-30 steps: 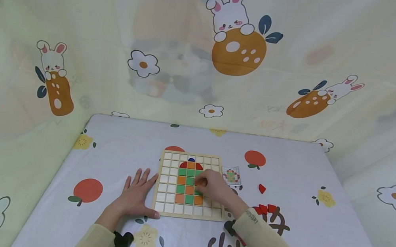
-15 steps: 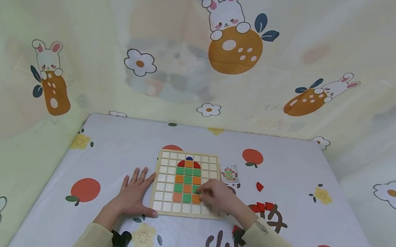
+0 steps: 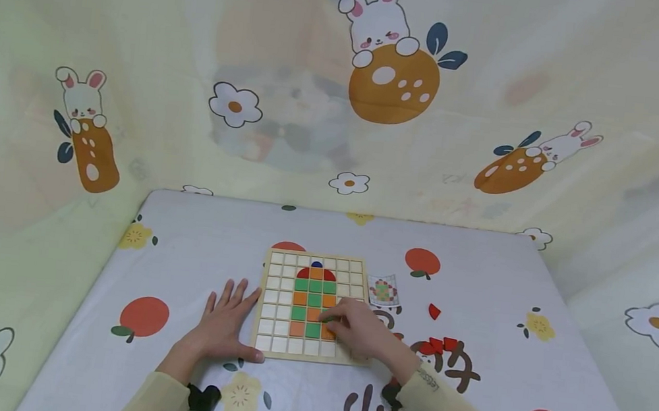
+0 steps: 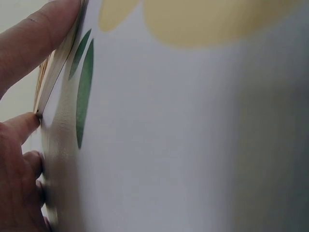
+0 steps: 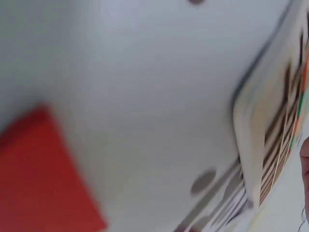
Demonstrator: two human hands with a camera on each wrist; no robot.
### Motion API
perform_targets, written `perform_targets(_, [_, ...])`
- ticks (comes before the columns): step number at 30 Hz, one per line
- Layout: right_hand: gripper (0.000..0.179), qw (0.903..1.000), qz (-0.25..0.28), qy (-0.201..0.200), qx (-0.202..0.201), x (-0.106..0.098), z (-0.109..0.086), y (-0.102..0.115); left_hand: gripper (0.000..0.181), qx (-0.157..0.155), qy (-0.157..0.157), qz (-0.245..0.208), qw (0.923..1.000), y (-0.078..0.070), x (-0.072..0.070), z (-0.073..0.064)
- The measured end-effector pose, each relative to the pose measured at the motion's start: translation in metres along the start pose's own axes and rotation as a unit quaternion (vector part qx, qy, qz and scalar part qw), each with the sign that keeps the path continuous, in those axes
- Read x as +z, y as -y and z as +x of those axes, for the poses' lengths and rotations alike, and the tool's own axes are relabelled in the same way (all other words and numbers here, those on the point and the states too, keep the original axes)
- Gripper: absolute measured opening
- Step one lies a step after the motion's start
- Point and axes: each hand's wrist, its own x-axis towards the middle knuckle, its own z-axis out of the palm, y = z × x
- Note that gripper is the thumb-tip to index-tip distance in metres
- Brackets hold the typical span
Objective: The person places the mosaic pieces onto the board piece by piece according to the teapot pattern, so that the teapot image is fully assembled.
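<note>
Left hand [image 3: 224, 324]: fingers spread, grasping nothing, touching left edge of grid board [image 3: 280, 344], presumably steadying it. Right hand [image 3: 360, 331]: pinching green tile [image 3: 328, 319] right of board's centre, apparently for alignment. Pattern card [image 3: 383, 291]: beside board's right edge.

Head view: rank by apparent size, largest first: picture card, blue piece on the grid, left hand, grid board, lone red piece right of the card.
1. grid board
2. left hand
3. picture card
4. lone red piece
5. blue piece

No near-ties.
</note>
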Motion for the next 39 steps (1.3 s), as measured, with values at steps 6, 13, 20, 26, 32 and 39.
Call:
perform_targets(6, [0.016,0.9969,0.043,-0.06,0.028,-0.023,-0.018,-0.018,0.125,-0.001,0.002,0.003,1.0,-0.002,0.0,-0.001])
perform_targets(13, [0.016,0.9893,0.045,-0.122,0.067,-0.053,-0.053,-0.053,0.126,-0.002,0.002,0.006,1.0,-0.003,-0.002,-0.002])
perform_targets(20, [0.021,0.9793,0.041,-0.142,0.138,-0.072,-0.088,-0.086,0.127,-0.004,0.008,0.01,0.9999,-0.003,-0.002,-0.001])
perform_targets(26, [0.021,0.9779,0.044,-0.132,0.156,-0.071,-0.103,-0.102,0.127,0.003,0.007,0.007,0.9999,-0.003,-0.002,0.0])
perform_targets(32, [0.022,0.9785,0.044,-0.132,0.152,-0.058,-0.1,-0.1,0.127,0.008,0.006,0.004,0.9999,-0.001,-0.002,0.0])
perform_targets(39, [0.033,0.9688,0.018,-0.161,0.188,-0.074,-0.095,-0.107,0.127,0.009,0.005,0.007,0.9999,-0.001,-0.001,0.0])
